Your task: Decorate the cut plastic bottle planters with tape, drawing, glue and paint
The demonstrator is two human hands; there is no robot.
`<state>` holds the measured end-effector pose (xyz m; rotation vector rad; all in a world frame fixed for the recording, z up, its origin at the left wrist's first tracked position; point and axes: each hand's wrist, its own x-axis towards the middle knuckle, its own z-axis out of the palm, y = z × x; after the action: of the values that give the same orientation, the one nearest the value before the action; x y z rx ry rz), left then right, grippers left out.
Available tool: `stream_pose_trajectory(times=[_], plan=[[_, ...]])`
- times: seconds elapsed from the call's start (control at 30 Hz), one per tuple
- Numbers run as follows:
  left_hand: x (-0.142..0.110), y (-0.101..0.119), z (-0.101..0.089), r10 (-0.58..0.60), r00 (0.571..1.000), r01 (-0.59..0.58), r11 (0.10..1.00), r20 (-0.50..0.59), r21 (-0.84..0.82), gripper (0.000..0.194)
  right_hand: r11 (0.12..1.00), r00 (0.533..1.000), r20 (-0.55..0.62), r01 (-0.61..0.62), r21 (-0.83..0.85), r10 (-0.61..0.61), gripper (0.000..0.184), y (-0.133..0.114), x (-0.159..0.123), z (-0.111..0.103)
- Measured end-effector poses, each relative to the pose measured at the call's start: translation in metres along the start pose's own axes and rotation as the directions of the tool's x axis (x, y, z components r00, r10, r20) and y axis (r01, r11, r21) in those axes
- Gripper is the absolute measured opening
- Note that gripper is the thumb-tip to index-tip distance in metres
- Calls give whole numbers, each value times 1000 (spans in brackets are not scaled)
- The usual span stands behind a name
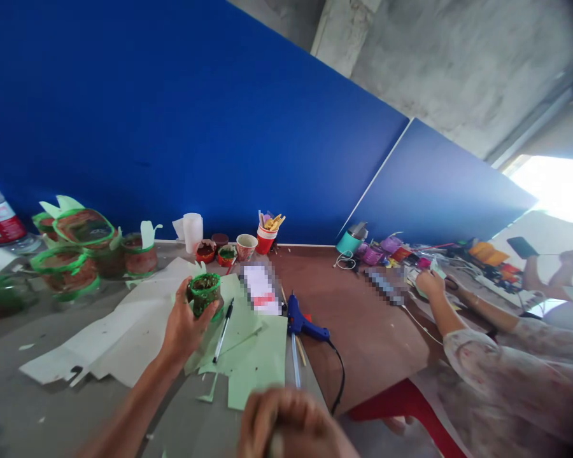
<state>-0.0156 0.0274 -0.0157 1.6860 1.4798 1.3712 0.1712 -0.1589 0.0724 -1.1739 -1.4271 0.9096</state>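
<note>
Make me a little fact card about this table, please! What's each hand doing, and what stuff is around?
Left hand: holds a small green-rimmed pot
Right hand: blurred, fingers curled; can't tell whether it holds anything
Pen: lies on green paper
Glue gun: blue, right of the pen
Red cup: holds sticks, near the blue wall
Other person: over on the right

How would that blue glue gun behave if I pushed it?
The glue gun probably feels stiff, since its body looks like hard plastic. Its trailing cord might tug. Apparently lying on its side, handle jutting out, it would likely slide rather than roll.
</note>
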Motion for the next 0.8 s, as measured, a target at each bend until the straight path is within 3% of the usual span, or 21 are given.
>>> stream_pose_trajectory(times=[0.07, 0.13, 0.2, 0.27, 0.33, 0.47, 0.63, 0.8], plan=[[0, 1, -1, 15, 1000, -15, 1000, -7, 4, 72, 998, 999, -33, -1, -65, -1, 19, 12, 23, -23], [0, 2, -1, -4, 1000, 4, 1000, 1, 17, 73, 900, 984, -174, -48, -434, -31, 11, 33, 40, -54], [0, 2, -1, -29, 1000, 28, 999, 8, 21, 75, 698, 977, -214, -159, -698, 8, 18, 58, 48, -83], [1, 2, -2, -26, 1000, 26, 1000, 8, 12, 75, 508, 973, -218, -224, -831, 72, 29, 80, 50, -102], [1, 2, -2, -11, 1000, 11, 1000, 5, 5, 74, 415, 976, -173, -212, -885, 131, 36, 93, 48, -108], [2, 3, -2, 1, 1000, 0, 1000, -25, 23, 71, 339, 976, -107, -168, -925, 192, 37, 99, 49, -105], [1, 4, -2, 17, 1000, -16, 999, -11, 46, 70, 219, 968, -169, -209, -953, 186, 37, 104, 58, -116], [2, 3, -3, 2, 1000, -2, 1000, 5, 31, 73, 240, 977, -173, -198, -950, 122, 36, 107, 63, -121]])
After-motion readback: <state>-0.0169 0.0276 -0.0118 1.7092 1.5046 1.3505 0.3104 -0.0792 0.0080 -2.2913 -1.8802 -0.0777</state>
